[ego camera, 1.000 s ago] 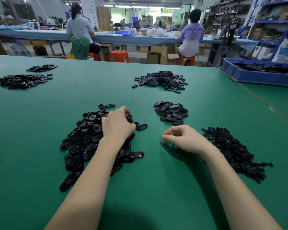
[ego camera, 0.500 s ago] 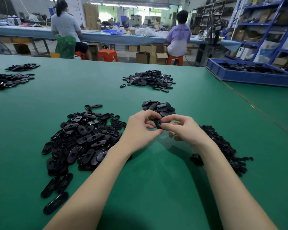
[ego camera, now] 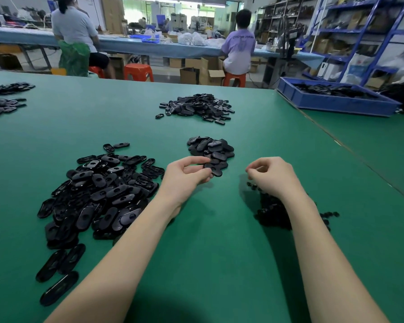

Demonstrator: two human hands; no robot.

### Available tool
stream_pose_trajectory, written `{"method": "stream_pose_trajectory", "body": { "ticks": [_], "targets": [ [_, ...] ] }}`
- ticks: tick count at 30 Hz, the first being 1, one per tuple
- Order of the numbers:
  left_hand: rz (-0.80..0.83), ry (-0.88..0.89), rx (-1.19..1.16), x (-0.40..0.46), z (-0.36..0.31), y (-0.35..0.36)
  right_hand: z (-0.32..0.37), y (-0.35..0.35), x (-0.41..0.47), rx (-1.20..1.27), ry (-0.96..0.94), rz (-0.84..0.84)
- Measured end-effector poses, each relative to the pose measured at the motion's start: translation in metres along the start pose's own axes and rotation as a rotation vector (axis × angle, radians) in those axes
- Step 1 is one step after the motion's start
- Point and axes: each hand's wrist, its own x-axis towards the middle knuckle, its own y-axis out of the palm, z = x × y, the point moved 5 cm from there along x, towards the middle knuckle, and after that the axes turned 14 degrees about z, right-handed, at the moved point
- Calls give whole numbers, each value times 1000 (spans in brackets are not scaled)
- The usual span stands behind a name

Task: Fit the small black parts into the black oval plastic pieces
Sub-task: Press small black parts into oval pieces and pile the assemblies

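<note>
Beside the small finished pile (ego camera: 211,150), our left hand (ego camera: 184,176) pinches an assembled oval piece (ego camera: 214,170) at its near edge (apparently to drop it there), while our right hand (ego camera: 269,174), fingers curled, whether holding anything we cannot tell, hovers over the small black parts (ego camera: 274,212).

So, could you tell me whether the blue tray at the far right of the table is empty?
No, the blue tray holds a layer of black parts spread along its length.
</note>
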Motion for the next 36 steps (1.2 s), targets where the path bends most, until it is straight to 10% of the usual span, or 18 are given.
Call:
{"method": "stream_pose_trajectory", "body": {
  "ticks": [13,22,36],
  "targets": [
    [-4,16,-31,2,3,-4,1,7,-3,-306,108,-11],
    [4,55,-53,1,1,-2,37,19,-5,409,-294,133],
    [-9,93,-88,3,-1,-3,52,22,-11,378,-369,61]
  ]
}}
